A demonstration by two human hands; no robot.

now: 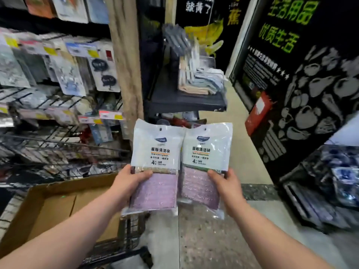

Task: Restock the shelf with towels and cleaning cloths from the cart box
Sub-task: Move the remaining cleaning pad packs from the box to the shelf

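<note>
My left hand fingers clamp one cleaning-block pack. My right hand clamps its twin, labels facing me, I judge for checking before shelving.

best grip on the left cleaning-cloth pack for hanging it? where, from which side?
The left hand holds the left pack by its lower outer edge, thumb across the front. That seems the best grip: the pack is flat and upright, and coming in from the outer left side leaves the hang hole at the top clear, and avoids the right pack alongside.

The hanging packets are blurred; cardboard box cut off.
</note>
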